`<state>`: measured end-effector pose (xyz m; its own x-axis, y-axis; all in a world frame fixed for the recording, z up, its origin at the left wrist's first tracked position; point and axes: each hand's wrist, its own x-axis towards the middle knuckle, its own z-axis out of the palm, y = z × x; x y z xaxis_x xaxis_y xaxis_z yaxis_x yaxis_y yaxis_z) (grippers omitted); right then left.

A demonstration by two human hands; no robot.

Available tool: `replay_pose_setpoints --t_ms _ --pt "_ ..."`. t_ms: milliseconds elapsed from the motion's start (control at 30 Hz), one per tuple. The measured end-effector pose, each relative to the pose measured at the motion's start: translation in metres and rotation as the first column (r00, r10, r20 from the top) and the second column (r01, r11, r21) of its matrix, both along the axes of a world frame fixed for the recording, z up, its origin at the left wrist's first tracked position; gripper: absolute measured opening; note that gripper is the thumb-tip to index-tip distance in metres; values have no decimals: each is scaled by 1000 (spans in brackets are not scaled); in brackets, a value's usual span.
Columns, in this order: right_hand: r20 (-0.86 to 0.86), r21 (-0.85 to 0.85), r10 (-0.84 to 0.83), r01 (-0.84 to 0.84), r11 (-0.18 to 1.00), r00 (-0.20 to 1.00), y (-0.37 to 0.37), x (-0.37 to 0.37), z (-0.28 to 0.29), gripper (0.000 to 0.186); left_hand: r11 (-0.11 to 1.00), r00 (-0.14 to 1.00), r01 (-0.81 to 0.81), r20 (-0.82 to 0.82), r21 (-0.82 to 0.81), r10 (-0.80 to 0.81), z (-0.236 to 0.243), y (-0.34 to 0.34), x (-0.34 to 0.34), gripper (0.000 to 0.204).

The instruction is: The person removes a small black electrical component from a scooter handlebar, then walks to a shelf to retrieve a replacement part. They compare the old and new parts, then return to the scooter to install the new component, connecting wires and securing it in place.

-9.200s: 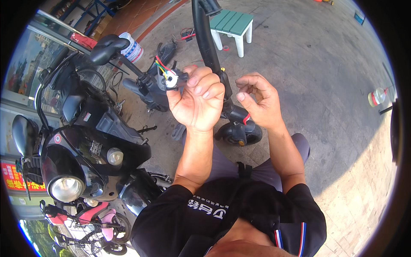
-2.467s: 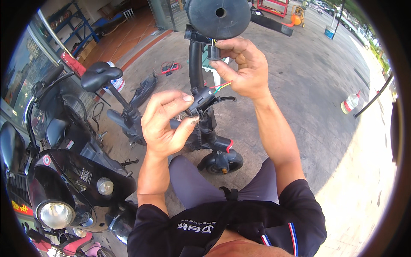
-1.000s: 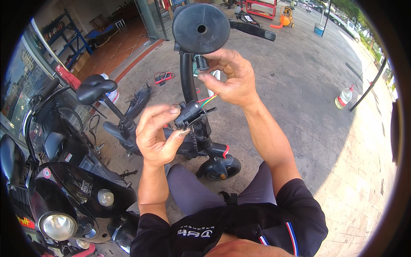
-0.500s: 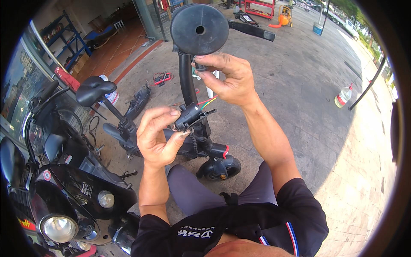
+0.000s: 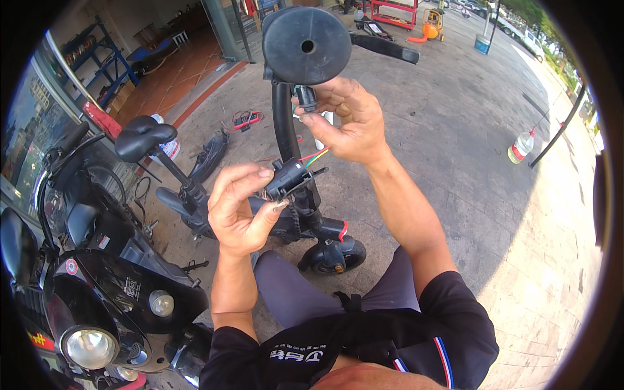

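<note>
My left hand [image 5: 237,205] grips a black throttle-like housing [image 5: 287,177] with a thin lever and red, yellow and green wires [image 5: 313,153] running out of it. Higher up, my right hand [image 5: 344,120] pinches a small black cylindrical part [image 5: 305,99] hanging just below a round black disc [image 5: 305,49] with a central hole. The disc tops the black curved stem [image 5: 286,136] of a small scooter, whose front wheel [image 5: 338,259] stands between my knees.
A black motor scooter [image 5: 104,305] and a saddle [image 5: 136,140] are on the left. Behind lie a multimeter [image 5: 247,119], a red rack [image 5: 393,16] and an orange machine [image 5: 430,26]. A plastic jug [image 5: 522,146] stands at right by a black pole [image 5: 556,130].
Since the earliest frame, my hands moved apart, the left onto the housing, the right up under the disc. Over the last second, my right fingers shifted slightly on the cylindrical part.
</note>
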<state>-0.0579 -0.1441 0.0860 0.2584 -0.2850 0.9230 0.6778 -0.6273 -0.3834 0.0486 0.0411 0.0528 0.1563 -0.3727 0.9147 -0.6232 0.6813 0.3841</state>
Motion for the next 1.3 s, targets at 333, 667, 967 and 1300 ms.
replay_pose_setpoints --t_ms 333,667,967,1300 --pt "-27 202 103 -96 975 994 9 4 -4 44 1000 1000 -5 -22 6 5 0 1 -2 37" --pt "8 40 -18 17 999 1000 -5 7 -8 36 999 999 -30 -32 22 30 -2 3 -1 38" --pt "7 -22 -36 36 999 999 -10 5 -8 38 999 999 -25 -39 42 27 1 5 -5 37" --pt "2 -44 -63 63 997 998 -6 0 0 38 998 999 -34 -31 49 36 2 7 -6 36"
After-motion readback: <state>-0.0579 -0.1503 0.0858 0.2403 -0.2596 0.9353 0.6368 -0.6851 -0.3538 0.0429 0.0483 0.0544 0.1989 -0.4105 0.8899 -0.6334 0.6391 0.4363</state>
